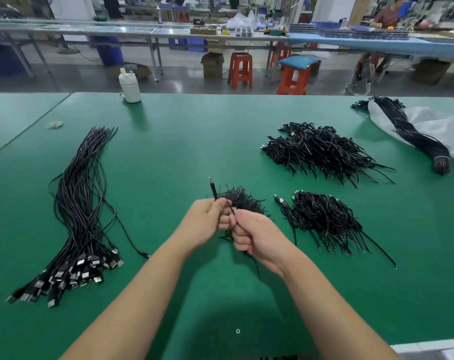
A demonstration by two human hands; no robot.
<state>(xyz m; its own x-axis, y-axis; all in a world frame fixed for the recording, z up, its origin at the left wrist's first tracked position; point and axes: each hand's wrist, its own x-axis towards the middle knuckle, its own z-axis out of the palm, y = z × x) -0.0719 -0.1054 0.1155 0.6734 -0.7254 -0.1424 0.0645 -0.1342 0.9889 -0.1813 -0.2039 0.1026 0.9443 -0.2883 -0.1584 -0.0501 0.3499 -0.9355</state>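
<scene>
Head camera looks down on two bare hands meeting above the green table. The left hand has its fingers curled round a thin black cable just below the plug, so the plug end pokes up and away from the knuckles. The right hand is a closed fist round the same cable a little lower, and the slack trails from under it toward the person. Gripping at two close points likely keeps a short stretch taut, as one would for folding it into a coil; that is my judgement of the step.

Just beyond the hands lies a small heap of short black ties, within easy reach for binding. To the right of the right hand sits a pile of coiled cables, probably finished ones, with a bigger pile farther beyond. Well to the left of the left hand lies a long bundle of straight cables, plugs toward the person, seemingly the stock to draw from.
</scene>
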